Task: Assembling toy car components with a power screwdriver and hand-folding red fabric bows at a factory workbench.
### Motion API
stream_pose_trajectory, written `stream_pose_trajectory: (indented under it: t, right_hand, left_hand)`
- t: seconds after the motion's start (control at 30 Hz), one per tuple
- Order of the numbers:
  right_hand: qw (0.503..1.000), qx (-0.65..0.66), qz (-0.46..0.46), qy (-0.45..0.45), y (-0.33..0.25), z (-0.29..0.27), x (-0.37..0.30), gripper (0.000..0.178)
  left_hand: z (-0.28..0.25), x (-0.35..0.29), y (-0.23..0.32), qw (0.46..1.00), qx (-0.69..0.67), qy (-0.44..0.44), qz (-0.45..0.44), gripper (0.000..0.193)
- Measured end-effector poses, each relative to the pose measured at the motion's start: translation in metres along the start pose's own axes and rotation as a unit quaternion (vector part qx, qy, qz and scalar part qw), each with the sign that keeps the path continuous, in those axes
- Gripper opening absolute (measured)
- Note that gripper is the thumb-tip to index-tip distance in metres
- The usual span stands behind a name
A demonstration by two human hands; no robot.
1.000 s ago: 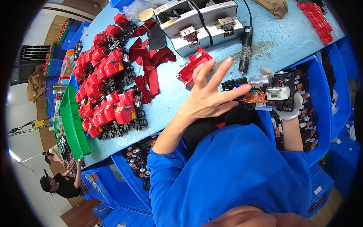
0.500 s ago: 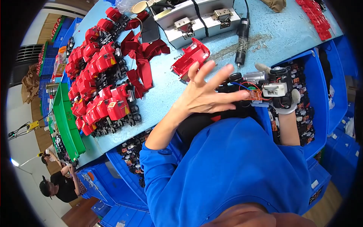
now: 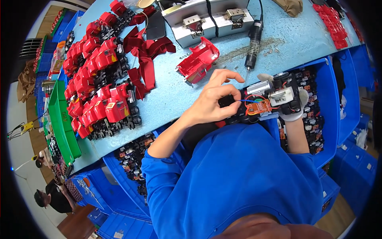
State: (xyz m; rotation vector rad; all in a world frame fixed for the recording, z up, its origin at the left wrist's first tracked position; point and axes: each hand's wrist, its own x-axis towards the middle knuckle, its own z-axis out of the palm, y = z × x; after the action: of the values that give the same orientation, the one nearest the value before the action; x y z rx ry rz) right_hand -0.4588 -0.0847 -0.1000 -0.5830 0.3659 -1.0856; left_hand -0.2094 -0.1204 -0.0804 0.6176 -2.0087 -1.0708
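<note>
My left hand (image 3: 213,99) is bare, its thumb and index finger pinched on the end of a blue wire (image 3: 250,101). That wire runs to an orange circuit board (image 3: 260,107) on a toy truck chassis (image 3: 293,93). My right hand (image 3: 292,116), in a pale glove, grips the chassis around its wheeled end. The chassis carries black wheels, a white box-like part (image 3: 281,96), a silver cylinder (image 3: 259,88) and red wires. Its other end is partly hidden behind my left hand. A red plastic truck body (image 3: 199,59) lies open side up on the table, beyond my left hand.
Several red toy trucks (image 3: 95,75) stand in rows at left, beside dark red strips (image 3: 148,69). A black electric screwdriver (image 3: 253,44) hangs by its cord, tip near the chassis. A metal fixture (image 3: 207,22) stands behind. A blue bin (image 3: 336,103) of chassis flanks my right arm.
My left hand has gone from spread fingers to a pinch on the blue wire, which now looks straighter. My right hand and the chassis have shifted slightly left.
</note>
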Motion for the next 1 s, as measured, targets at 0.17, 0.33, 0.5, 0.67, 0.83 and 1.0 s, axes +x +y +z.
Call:
stream_pose_trajectory:
  t: [0.17, 0.33, 0.5, 0.67, 0.83, 1.0]
  right_hand:
    - [1.000, 0.023, -0.005, -0.014, 0.000, 0.006, 0.005, 0.082]
    - [0.982, 0.181, 0.045, -0.005, 0.002, 0.003, 0.012, 0.094]
    - [0.977, 0.210, 0.026, 0.032, 0.007, 0.005, 0.011, 0.076]
    - [0.995, -0.019, -0.055, 0.085, 0.004, 0.021, 0.005, 0.093]
    - [0.945, -0.297, -0.031, 0.130, 0.024, 0.048, 0.011, 0.076]
    - [0.725, -0.634, -0.249, 0.101, 0.094, 0.048, 0.040, 0.071]
  left_hand:
    - [-0.009, 0.002, 0.001, 0.994, 0.102, 0.023, 0.027, 0.016]
    - [0.002, 0.008, 0.004, 0.995, 0.081, 0.043, 0.032, 0.015]
    - [0.000, 0.016, 0.007, 0.972, 0.209, 0.088, 0.059, 0.017]
    - [-0.028, 0.010, 0.014, 0.915, 0.369, 0.156, 0.045, 0.019]
    - [-0.062, 0.014, 0.027, 0.828, 0.535, 0.166, -0.023, 0.014]
    - [-0.080, 0.013, 0.014, 0.840, 0.510, 0.163, -0.092, 0.011]
